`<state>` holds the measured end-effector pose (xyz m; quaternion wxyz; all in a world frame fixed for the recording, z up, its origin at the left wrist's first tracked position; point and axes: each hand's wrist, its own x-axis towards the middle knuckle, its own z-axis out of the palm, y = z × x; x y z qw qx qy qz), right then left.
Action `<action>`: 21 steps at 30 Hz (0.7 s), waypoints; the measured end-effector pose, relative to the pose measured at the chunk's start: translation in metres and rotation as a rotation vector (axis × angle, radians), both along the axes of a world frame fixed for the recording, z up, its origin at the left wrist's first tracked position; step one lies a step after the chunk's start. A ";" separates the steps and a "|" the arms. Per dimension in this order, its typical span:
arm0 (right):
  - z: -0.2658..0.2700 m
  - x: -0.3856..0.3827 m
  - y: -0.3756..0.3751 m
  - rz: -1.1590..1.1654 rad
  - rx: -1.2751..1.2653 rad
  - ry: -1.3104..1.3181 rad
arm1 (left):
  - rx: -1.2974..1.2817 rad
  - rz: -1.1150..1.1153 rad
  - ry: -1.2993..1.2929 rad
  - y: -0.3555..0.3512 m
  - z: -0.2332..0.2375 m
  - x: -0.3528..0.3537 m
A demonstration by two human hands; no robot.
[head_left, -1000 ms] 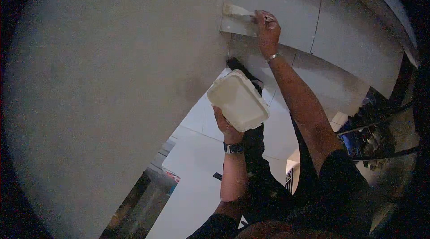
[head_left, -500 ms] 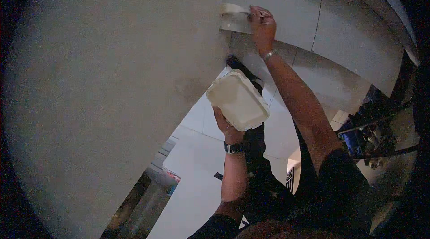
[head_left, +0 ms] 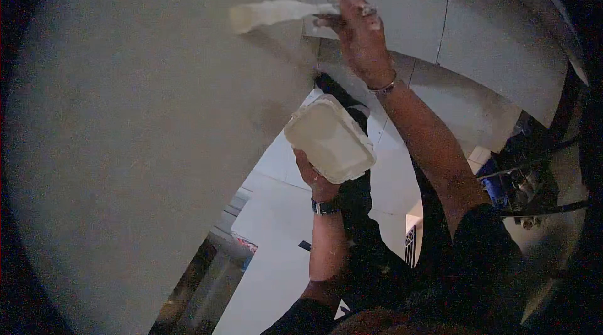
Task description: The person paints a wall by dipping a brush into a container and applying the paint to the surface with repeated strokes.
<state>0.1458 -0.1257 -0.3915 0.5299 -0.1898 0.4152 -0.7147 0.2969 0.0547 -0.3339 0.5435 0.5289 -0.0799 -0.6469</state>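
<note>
My left hand [head_left: 314, 175], a dark watch at its wrist, grips a rectangular tub [head_left: 369, 163] from below and the side. Pale cream paint [head_left: 330, 137] lies inside the tub, and its rim is smeared. Higher up, my right hand [head_left: 363, 37] is closed round the thin handle of a paintbrush [head_left: 279, 13]. The brush is coated in white and slightly blurred, lying nearly level with its yellowish tip to the left. That tip overlaps the large pale wall [head_left: 157, 115] in this view. White smears mark the right fingers.
Pale panels with dark seams [head_left: 408, 8] run along the top right. At the right, dark rails [head_left: 540, 211] stand before a cluttered heap with a blue item [head_left: 495, 189]. Below are a white floor [head_left: 270, 234] and a dark grille [head_left: 410, 247].
The paintbrush has swung left, out across the wall, and more of it shows now. My right hand has turned and shifted slightly; the tub has barely moved left.
</note>
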 end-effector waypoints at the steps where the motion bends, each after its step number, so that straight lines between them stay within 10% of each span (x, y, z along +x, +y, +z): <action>1: -0.012 0.002 0.006 0.050 0.093 -0.253 | -0.002 0.000 0.000 0.001 -0.004 0.002; 2: -0.041 0.006 0.011 0.050 0.094 -0.253 | 0.004 0.009 0.034 0.005 -0.011 0.007; 4: -0.103 0.013 0.014 -0.045 0.101 0.578 | 0.009 0.014 0.065 0.008 -0.013 0.010; 10: -0.100 0.017 0.011 -0.240 0.334 0.272 | 0.032 -0.004 -0.064 0.007 -0.009 0.007; 17: -0.039 0.008 -0.016 -0.088 0.425 0.583 | -0.019 -0.082 0.268 -0.002 -0.003 0.002; 21: 0.007 -0.006 -0.013 -0.076 0.151 0.040 | 0.003 -0.111 0.375 -0.007 0.002 -0.004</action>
